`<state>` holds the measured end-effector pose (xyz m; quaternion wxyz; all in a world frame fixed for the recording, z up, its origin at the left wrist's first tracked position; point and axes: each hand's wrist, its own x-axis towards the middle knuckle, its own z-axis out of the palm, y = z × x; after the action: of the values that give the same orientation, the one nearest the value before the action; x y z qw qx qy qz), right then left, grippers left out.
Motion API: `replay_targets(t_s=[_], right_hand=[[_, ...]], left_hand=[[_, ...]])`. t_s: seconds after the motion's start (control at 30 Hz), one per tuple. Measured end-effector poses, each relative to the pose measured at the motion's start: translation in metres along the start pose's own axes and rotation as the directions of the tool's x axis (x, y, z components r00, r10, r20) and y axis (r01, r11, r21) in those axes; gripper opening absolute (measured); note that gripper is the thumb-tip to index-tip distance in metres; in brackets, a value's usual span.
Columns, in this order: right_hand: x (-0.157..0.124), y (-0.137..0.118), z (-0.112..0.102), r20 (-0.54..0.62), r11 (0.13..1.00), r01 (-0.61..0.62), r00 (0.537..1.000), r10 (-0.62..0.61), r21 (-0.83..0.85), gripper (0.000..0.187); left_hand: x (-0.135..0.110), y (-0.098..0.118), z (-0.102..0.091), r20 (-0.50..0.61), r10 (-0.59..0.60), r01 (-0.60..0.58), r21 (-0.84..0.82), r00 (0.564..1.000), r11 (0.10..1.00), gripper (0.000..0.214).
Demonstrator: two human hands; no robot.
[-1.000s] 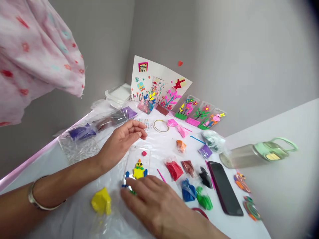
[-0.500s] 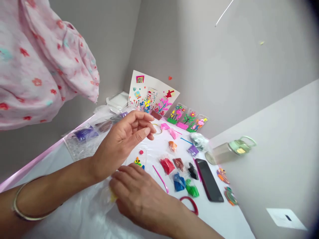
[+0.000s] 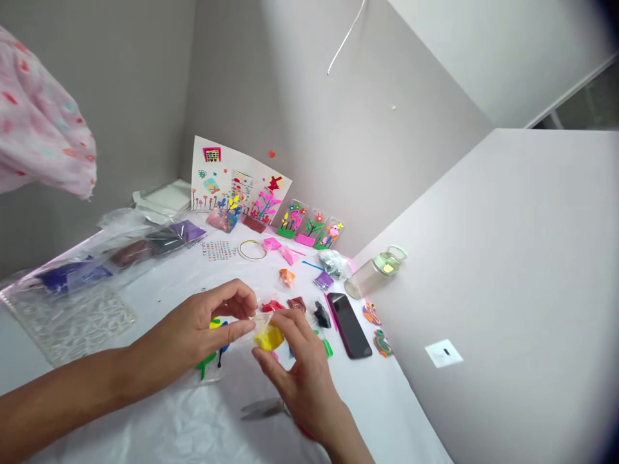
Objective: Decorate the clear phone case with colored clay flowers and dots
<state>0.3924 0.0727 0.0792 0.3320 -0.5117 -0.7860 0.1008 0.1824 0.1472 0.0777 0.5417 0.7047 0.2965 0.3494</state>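
A small clear packet of yellow modelling clay is held above the table, between my two hands. My right hand grips the packet between thumb and fingers. On the other side, my left hand has thumb and forefinger closed at the packet's clear plastic edge. Under my left hand lies a clear card with green, blue and yellow clay shapes, partly covered. Scissors lie below my right hand, which hides part of them. Packets of red clay and green clay show just behind.
To the right lie a phone, a bottle and a packet of black clay. Orange and purple packets sit farther back. Decorated cards lean on the wall. Plastic bags cover the left side.
My right hand has lifted the yellow clay packet from low over the table. My left hand has come down to its edge. The view has swung right, and the scissors' blades now show.
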Motion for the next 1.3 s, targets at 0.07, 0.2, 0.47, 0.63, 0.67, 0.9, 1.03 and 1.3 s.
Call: replay_targets(t_s=[0.07, 0.2, 0.47, 0.63, 0.67, 0.9, 1.03, 1.3], right_hand=[[-0.002, 0.001, 0.002, -0.006, 1.000, 0.020, 1.000, -0.020, -0.006, 0.024], [-0.003, 0.001, 0.003, -0.076, 0.997, 0.067, 0.995, -0.070, -0.044, 0.026], [-0.002, 0.002, 0.007, -0.117, 0.998, 0.039, 0.992, -0.044, -0.043, 0.021], [-0.002, 0.004, 0.014, -0.120, 0.997, 0.071, 0.990, -0.073, -0.020, 0.019], [-0.002, 0.003, 0.014, -0.118, 0.997, 0.078, 0.990, -0.079, -0.014, 0.019], [-0.002, -0.001, 0.013, -0.091, 0.997, 0.072, 0.993, -0.073, -0.013, 0.019], [-0.003, -0.004, 0.012, -0.079, 0.998, 0.059, 0.995, -0.059, -0.006, 0.017], [-0.001, -0.009, 0.004, -0.044, 0.998, 0.023, 0.999, -0.020, 0.051, 0.020]], left_hand=[[0.001, -0.006, -0.001, 0.009, -0.029, 0.030, -0.070, 1.000, 0.997, 0.024], [0.001, -0.012, -0.001, -0.046, -0.028, 0.027, -0.012, 0.999, 1.000, 0.018], [-0.001, -0.024, -0.005, -0.065, 0.154, -0.141, 0.177, 0.986, 0.974, 0.015], [-0.004, -0.033, -0.004, -0.025, 0.244, -0.228, 0.279, 0.969, 0.933, 0.013], [-0.005, -0.034, -0.003, -0.026, 0.273, -0.253, 0.299, 0.962, 0.920, 0.013], [-0.007, -0.030, -0.003, 0.045, 0.480, -0.433, 0.513, 0.876, 0.741, 0.013], [-0.008, -0.022, -0.001, 0.091, 0.523, -0.460, 0.617, 0.847, 0.638, 0.015], [-0.012, -0.001, -0.019, 0.180, 0.110, -0.144, 0.190, 0.977, 0.971, 0.008]])
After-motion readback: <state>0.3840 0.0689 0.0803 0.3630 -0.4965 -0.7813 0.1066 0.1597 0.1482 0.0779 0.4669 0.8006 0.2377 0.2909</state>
